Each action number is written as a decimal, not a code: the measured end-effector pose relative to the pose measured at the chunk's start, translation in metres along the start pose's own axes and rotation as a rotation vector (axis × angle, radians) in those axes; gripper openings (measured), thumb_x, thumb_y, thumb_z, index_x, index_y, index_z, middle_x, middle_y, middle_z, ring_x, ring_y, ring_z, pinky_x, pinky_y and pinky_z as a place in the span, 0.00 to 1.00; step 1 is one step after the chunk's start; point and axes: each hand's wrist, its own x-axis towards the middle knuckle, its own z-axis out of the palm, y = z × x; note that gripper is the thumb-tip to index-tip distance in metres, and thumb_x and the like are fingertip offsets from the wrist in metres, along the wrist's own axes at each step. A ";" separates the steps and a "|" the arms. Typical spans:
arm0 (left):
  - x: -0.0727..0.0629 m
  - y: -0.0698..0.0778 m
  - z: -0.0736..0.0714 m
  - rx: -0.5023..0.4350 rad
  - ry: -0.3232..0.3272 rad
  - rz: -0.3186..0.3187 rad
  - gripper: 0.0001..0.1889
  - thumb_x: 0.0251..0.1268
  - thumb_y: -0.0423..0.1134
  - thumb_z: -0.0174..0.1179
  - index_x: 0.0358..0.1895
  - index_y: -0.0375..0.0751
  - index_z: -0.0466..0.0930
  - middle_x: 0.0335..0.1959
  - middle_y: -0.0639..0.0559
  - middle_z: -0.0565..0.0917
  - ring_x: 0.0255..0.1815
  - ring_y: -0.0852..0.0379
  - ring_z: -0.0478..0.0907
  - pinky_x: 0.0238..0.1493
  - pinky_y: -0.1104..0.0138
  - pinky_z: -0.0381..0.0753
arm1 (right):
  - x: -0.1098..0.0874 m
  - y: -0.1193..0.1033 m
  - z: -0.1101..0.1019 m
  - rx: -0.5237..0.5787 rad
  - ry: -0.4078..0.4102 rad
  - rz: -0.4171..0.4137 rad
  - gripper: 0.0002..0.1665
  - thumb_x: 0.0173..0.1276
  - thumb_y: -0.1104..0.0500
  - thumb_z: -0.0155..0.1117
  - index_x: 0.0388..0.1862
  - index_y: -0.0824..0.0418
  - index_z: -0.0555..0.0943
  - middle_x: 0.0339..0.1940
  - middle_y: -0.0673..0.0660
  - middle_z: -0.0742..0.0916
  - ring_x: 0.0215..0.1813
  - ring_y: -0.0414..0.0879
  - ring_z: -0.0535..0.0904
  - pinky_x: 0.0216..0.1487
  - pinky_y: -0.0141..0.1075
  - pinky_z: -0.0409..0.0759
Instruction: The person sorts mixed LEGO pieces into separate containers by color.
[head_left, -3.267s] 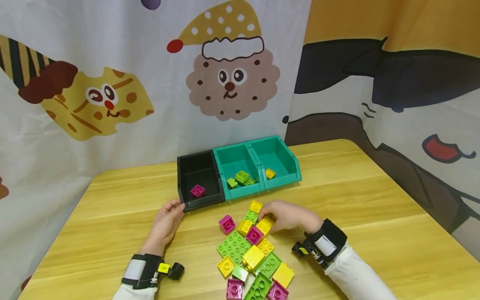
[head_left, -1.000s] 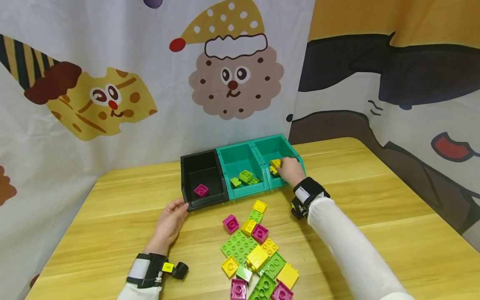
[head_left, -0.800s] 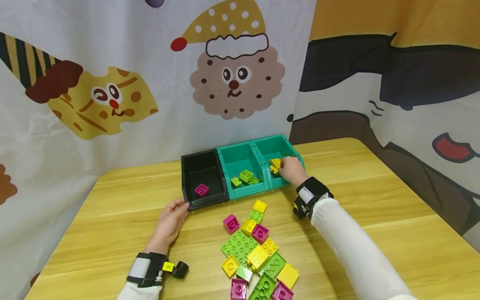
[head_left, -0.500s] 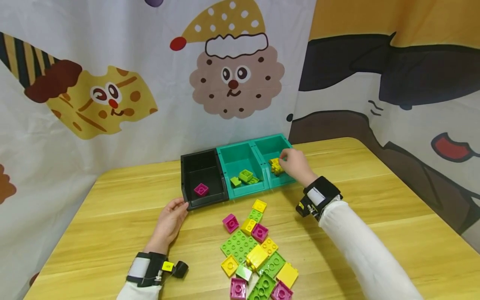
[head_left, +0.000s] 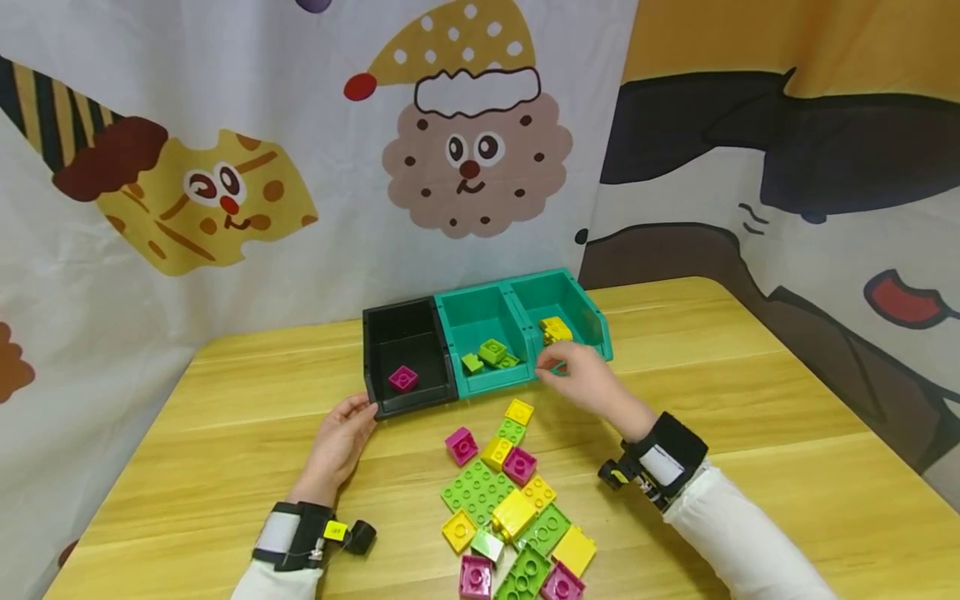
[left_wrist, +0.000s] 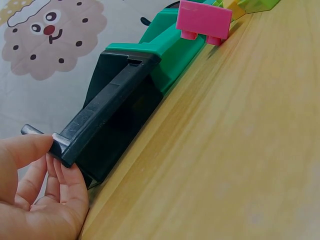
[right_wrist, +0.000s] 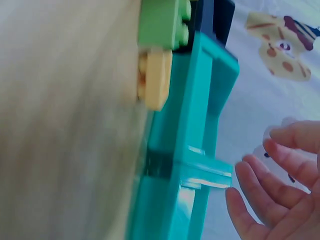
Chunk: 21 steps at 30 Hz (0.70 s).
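Note:
My left hand (head_left: 339, 444) pinches the front corner of the black bin (left_wrist: 107, 107), thumb on top of the rim and fingers beneath. Inside that bin lies one magenta brick (head_left: 403, 379). My right hand (head_left: 588, 379) hovers at the front of the right teal bin (head_left: 592, 329), fingers relaxed and holding nothing; the right wrist view shows the fingers apart. Behind the hand, yellow bricks (head_left: 556, 330) lie in the right teal bin. Several lime green bricks (head_left: 491, 353) lie in the middle teal bin (head_left: 468, 312).
On the wooden table (head_left: 247, 433), a loose pile of bricks lies between the forearms, with a green plate brick (head_left: 477, 492), a yellow brick (head_left: 575, 550) and a magenta brick (head_left: 462, 446) among them. A printed curtain (head_left: 330, 233) hangs behind the table.
My right hand set a yellow brick from the pile into the right teal bin, let go, and drew back toward the bin's front. My left hand stayed on the black bin.

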 end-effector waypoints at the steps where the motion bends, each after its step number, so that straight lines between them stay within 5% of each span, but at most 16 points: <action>1: 0.000 0.000 0.000 0.003 -0.001 0.001 0.08 0.68 0.28 0.51 0.39 0.48 0.73 0.33 0.59 0.71 0.34 0.65 0.70 0.45 0.74 0.74 | -0.003 -0.001 0.002 0.012 -0.014 -0.014 0.03 0.63 0.64 0.64 0.36 0.62 0.82 0.37 0.56 0.85 0.42 0.50 0.81 0.45 0.47 0.80; 11: 0.000 0.001 0.000 0.010 0.001 -0.006 0.08 0.68 0.28 0.51 0.39 0.48 0.72 0.33 0.59 0.71 0.35 0.65 0.70 0.46 0.74 0.74 | -0.018 0.003 0.020 0.016 -0.249 -0.186 0.19 0.59 0.65 0.68 0.51 0.63 0.80 0.53 0.58 0.83 0.57 0.55 0.77 0.58 0.49 0.74; 21: 0.000 0.000 0.001 0.024 0.005 0.003 0.10 0.68 0.27 0.50 0.37 0.50 0.73 0.32 0.59 0.71 0.34 0.65 0.70 0.44 0.74 0.74 | -0.019 0.005 0.027 0.024 -0.427 -0.136 0.25 0.60 0.63 0.66 0.58 0.61 0.77 0.63 0.58 0.77 0.66 0.57 0.70 0.65 0.52 0.67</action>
